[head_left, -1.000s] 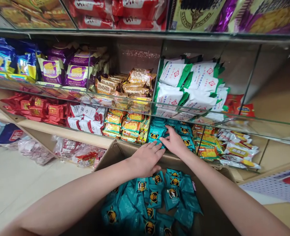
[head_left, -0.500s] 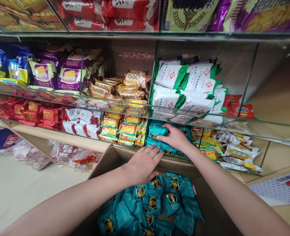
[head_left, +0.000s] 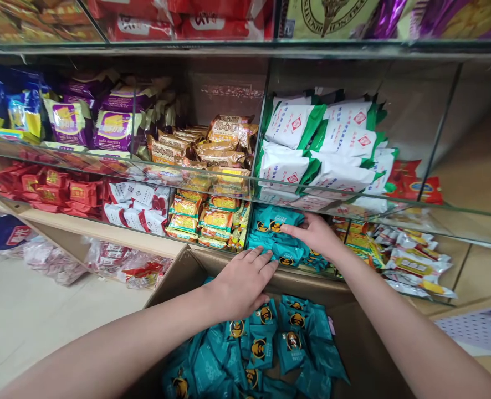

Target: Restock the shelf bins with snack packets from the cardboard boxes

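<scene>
Teal snack packets (head_left: pixel 259 349) with round black and gold emblems lie loose in an open cardboard box (head_left: pixel 378 343). Across the box's far rim rests my left hand (head_left: pixel 243 285), palm down and holding nothing. Its fingers are stretched out, with the tips by the teal packets on the low shelf. My right hand (head_left: pixel 321 237) reaches into that shelf compartment below the glass ledge. Its thumb and fingers are around the right end of a teal snack packet (head_left: pixel 272 217) on top of the stack; the fingertips are partly hidden.
Yellow-green packets (head_left: pixel 218 219) sit left of the teal stack, and silver-yellow packets (head_left: pixel 415 260) farther right. A glass ledge (head_left: pixel 212 183) crosses above, in front of white-green packets (head_left: pixel 291 124). Plastic-bagged goods (head_left: pixel 123 263) are low at left.
My right hand has shifted slightly right along the teal stack, showing more of the top packets. My left hand has stayed nearly in place. The view has shifted a little.
</scene>
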Motion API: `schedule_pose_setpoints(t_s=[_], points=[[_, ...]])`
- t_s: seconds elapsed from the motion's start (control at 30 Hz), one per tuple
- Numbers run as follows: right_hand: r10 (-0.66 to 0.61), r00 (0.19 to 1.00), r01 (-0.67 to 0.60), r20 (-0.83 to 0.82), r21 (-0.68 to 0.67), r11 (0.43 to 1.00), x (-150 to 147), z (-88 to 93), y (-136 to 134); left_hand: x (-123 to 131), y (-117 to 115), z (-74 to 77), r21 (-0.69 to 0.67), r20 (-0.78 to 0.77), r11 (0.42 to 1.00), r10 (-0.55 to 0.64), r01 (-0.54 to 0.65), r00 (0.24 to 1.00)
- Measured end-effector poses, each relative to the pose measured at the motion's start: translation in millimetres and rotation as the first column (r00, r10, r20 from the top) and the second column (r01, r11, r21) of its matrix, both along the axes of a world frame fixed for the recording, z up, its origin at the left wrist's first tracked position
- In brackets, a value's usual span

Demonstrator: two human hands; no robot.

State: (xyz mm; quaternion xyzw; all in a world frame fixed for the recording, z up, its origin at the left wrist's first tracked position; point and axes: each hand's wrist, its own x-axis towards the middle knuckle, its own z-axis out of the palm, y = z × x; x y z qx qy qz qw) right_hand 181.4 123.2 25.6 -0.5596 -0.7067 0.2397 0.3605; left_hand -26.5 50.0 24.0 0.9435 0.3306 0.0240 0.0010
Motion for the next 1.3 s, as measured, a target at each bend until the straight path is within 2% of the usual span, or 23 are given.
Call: schedule_pose_setpoints(t_s=[0.1, 0.17, 0.23, 0.37, 0.47, 0.6, 0.7, 0.77, 0.83, 0.93, 1.1, 1.3], points=[[-0.002, 0.994, 0.012, 0.112, -0.087, 0.996, -13.3, -6.7, -2.5, 0.4, 0.2, 0.9, -0.002, -0.009, 1.0, 0.01, -0.01, 1.0], [-0.084, 0.98, 0.096, 0.18, -0.062, 0.993, -21.8, -10.3, -2.8, 0.6, 0.7, 1.4, -0.001, -0.008, 1.0, 0.01, -0.01, 1.0], [-0.148, 0.972, 0.154, 0.18, -0.019, 0.988, -27.1, -13.2, -1.7, 0.7, 0.7, 1.6, 0.0, -0.006, 1.0, 0.004, -0.004, 1.0], [-0.109, 0.975, 0.105, 0.196, 0.028, 0.994, -30.5, -17.7, 0.2, 1.5, -1.6, 2.6, 0.004, 0.031, 1.0, -0.001, 0.001, 1.0], [-0.079, 0.965, 0.066, 0.249, 0.061, 0.996, -30.5, -15.5, -3.3, 3.9, 0.4, 4.1, 0.031, 0.128, 0.999, 0.014, -0.019, 0.992], [-0.041, 0.945, 0.023, 0.325, 0.061, 0.998, -21.5, -0.1, -7.6, 11.5, 20.1, 9.7, 0.177, 0.214, 0.984, -0.017, -0.021, 0.977], [-0.15, 0.847, 0.132, 0.509, 0.072, 0.989, -8.2, 12.3, 1.3, 20.8, 43.0, 16.7, 0.27, 0.129, 0.963, -0.014, -0.021, 0.992], [-0.177, 0.786, 0.166, 0.592, 0.073, 0.983, -0.8, 16.2, 12.4, 28.0, 56.1, 20.0, 0.309, 0.022, 0.95, 0.034, -0.039, 0.999], [-0.127, 0.776, 0.13, 0.618, 0.039, 0.991, 3.6, 16.3, 23.9, 34.7, 64.7, 20.1, 0.343, -0.067, 0.936, 0.104, -0.075, 0.992], [-0.054, 0.757, 0.093, 0.651, -0.026, 0.995, 7.9, 12.8, 35.8, 40.4, 69.4, 14.6, 0.383, -0.108, 0.916, 0.174, -0.121, 0.979], [0.037, 0.739, 0.055, 0.673, -0.115, 0.992, 18.5, 9.8, 41.1, 37.7, 68.2, 4.1, 0.417, -0.056, 0.901, 0.157, -0.119, 0.986], [0.132, 0.734, -0.022, 0.667, -0.17, 0.985, 18.5, 15.2, 47.4, 34.8, 67.9, 1.9, 0.432, -0.052, 0.894, 0.154, -0.117, 0.987]])
